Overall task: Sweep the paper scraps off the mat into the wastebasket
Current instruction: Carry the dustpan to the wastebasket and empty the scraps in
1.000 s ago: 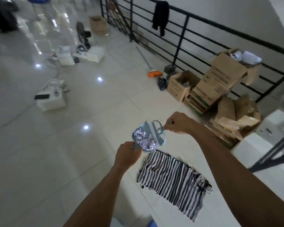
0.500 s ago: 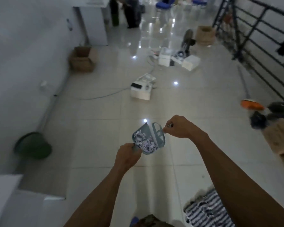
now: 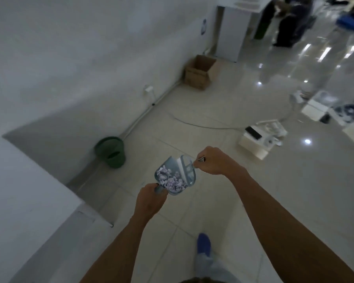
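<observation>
My left hand (image 3: pixel 149 199) grips the handle of a small pale blue dustpan (image 3: pixel 172 165) held in the air over the tiled floor. White paper scraps (image 3: pixel 171 179) fill the pan. My right hand (image 3: pixel 214 160) holds a small brush (image 3: pixel 187 167) by its handle, its head resting against the pan's open edge. A dark green wastebasket (image 3: pixel 110 152) stands on the floor by the wall, ahead and to the left of the pan. The mat is out of view.
A white block (image 3: pixel 25 201) fills the lower left. An open cardboard box (image 3: pixel 198 73) sits by the wall farther on. White boxes (image 3: pixel 260 139) and a cable (image 3: pixel 202 125) lie on the floor to the right. My blue-shod foot (image 3: pixel 203 245) is below.
The view has swung left: the striped mat and railing have left the frame, and the green wastebasket is now closer ahead. Both hands keep the same hold on pan and brush.
</observation>
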{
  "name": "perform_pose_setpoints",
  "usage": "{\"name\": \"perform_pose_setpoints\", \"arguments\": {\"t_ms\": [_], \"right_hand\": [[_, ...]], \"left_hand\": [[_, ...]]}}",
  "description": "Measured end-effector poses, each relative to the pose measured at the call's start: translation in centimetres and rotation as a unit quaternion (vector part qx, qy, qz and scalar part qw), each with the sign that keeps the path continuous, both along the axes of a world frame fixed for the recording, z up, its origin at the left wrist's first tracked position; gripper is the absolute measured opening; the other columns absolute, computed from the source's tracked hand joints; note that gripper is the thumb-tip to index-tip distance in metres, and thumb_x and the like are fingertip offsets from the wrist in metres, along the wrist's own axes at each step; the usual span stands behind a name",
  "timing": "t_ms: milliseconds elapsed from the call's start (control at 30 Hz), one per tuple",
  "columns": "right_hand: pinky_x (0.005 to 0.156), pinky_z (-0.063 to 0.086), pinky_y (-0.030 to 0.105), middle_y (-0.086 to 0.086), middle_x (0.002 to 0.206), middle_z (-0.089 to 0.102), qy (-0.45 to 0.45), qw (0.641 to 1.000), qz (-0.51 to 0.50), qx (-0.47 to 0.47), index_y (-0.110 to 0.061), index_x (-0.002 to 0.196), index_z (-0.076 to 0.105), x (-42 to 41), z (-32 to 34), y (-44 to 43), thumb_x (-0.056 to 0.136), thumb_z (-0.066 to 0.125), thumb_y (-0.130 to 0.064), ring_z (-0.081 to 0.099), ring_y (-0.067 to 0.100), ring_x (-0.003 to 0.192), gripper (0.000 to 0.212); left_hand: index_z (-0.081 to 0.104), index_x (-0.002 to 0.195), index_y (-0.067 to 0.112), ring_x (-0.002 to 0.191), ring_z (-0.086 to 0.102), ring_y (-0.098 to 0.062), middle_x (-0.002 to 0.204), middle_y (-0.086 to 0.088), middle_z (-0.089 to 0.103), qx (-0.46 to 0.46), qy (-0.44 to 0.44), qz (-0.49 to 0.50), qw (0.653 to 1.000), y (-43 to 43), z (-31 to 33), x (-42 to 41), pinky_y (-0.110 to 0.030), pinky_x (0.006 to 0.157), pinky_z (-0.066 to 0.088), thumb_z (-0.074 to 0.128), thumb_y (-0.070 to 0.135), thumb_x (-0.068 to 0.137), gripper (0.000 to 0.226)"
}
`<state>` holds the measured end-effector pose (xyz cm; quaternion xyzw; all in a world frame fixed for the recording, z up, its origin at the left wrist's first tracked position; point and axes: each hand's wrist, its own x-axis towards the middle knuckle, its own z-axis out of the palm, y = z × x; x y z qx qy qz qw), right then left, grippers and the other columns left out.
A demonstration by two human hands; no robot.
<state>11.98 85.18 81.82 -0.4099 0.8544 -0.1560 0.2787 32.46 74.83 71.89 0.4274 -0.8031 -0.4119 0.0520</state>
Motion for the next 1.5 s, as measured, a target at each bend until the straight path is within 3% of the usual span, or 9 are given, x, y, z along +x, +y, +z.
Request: {"name": "perform_pose_setpoints", "arguments": {"t_ms": [133, 233, 333, 467, 700, 933, 1200, 1300, 1500], "right_hand": [[0.06, 0.047, 0.027, 0.012, 0.074, 0.07, 0.003, 0.998, 0.057, -0.01, -0.004, 0.081, 0.072, -3.8, -0.3, -8.8, 0.085, 0.063, -0.034, 0.061, 0.018, 0.064, 0.032], [0.053, 0.036, 0.021, -0.001, 0.061, 0.06, 0.01, 0.994, 0.104, -0.026, -0.011, 0.077, 0.069, -5.7, -0.1, -14.6, 0.084, 0.061, -0.034, 0.055, 0.015, 0.06, 0.026], [0.054, 0.035, 0.021, -0.007, 0.07, 0.063, 0.018, 0.987, 0.16, -0.026, -0.024, 0.08, 0.069, -6.5, -0.6, -20.9, 0.084, 0.059, -0.036, 0.058, 0.014, 0.066, 0.016], [0.054, 0.036, 0.025, -0.004, 0.07, 0.063, 0.016, 0.972, 0.234, -0.026, -0.021, 0.073, 0.067, -6.7, -1.8, -29.9, 0.086, 0.057, -0.033, 0.059, 0.02, 0.068, 0.02], [0.063, 0.039, 0.025, 0.001, 0.086, 0.073, 0.027, 0.954, 0.3, 0.003, -0.021, 0.097, 0.075, -7.1, -3.5, -46.2, 0.088, 0.056, -0.035, 0.062, 0.019, 0.073, 0.024], [0.062, 0.046, 0.027, -0.002, 0.084, 0.073, 0.026, 0.934, 0.356, 0.025, -0.021, 0.09, 0.072, -7.2, -6.9, -60.7, 0.09, 0.055, -0.039, 0.065, 0.016, 0.074, 0.025], [0.053, 0.04, 0.026, -0.005, 0.065, 0.065, 0.019, 0.9, 0.431, 0.064, -0.022, 0.084, 0.072, -8.4, -16.5, -73.4, 0.088, 0.058, -0.038, 0.054, 0.013, 0.052, 0.022], [0.057, 0.049, 0.03, -0.003, 0.07, 0.069, 0.007, 0.879, 0.471, 0.073, -0.022, 0.086, 0.072, -8.7, -22.8, -77.4, 0.089, 0.058, -0.04, 0.062, 0.018, 0.057, 0.023], [0.07, 0.053, 0.036, 0.012, 0.093, 0.072, -0.008, 0.855, 0.513, 0.077, -0.011, 0.086, 0.067, -9.2, -37.7, -82.7, 0.095, 0.05, -0.03, 0.066, 0.029, 0.084, 0.027]], "left_hand": [[0.031, 0.052, 0.018, 0.045, 0.027, -0.006, 0.045, 0.006, 0.031, 0.0, 0.018, 0.099, 0.995, -5.3, 0.1, -2.5, -0.026, 0.046, 0.022, 0.06, 0.018, 0.087, 0.046], [0.048, 0.057, 0.011, 0.049, 0.039, -0.014, 0.05, 0.001, 0.044, 0.014, 0.006, 0.176, 0.984, -8.9, -0.3, -3.8, -0.027, 0.048, 0.028, 0.061, 0.024, 0.084, 0.033], [0.058, 0.064, 0.005, 0.052, 0.047, -0.019, 0.055, -0.004, 0.053, 0.027, 0.021, 0.245, 0.969, -12.5, -0.9, -4.7, -0.028, 0.05, 0.034, 0.061, 0.025, 0.084, 0.028], [0.061, 0.069, 0.005, 0.054, 0.047, -0.017, 0.057, -0.002, 0.054, 0.024, 0.019, 0.313, 0.949, -18.4, -1.5, -5.9, -0.024, 0.046, 0.033, 0.061, 0.018, 0.086, 0.021], [0.057, 0.068, 0.011, 0.052, 0.048, -0.019, 0.056, 0.001, 0.053, 0.053, 0.015, 0.391, 0.919, -31.4, -3.4, -7.7, -0.023, 0.047, 0.035, 0.06, 0.021, 0.083, 0.018], [0.047, 0.063, 0.016, 0.069, 0.061, -0.042, 0.068, -0.019, 0.065, 0.078, 0.002, 0.45, 0.89, -43.8, -6.2, -8.4, -0.026, 0.052, 0.035, 0.055, 0.033, 0.076, 0.022], [0.06, 0.076, 0.009, 0.06, 0.048, -0.03, 0.067, -0.009, 0.06, 0.102, -0.045, 0.515, 0.85, -52.5, -13.7, -11.3, -0.028, 0.056, 0.039, 0.054, 0.034, 0.077, 0.026], [0.062, 0.078, 0.01, 0.064, 0.052, -0.03, 0.082, -0.014, 0.071, 0.128, -0.047, 0.544, 0.828, -55.3, -19.1, -12.3, -0.027, 0.059, 0.039, 0.053, 0.032, 0.08, 0.023], [0.066, 0.096, -0.001, 0.096, 0.064, -0.037, 0.103, -0.021, 0.068, 0.162, -0.092, 0.565, 0.804, -60.7, -32.8, -15.1, -0.031, 0.071, 0.041, 0.05, 0.026, 0.09, 0.032]]}}
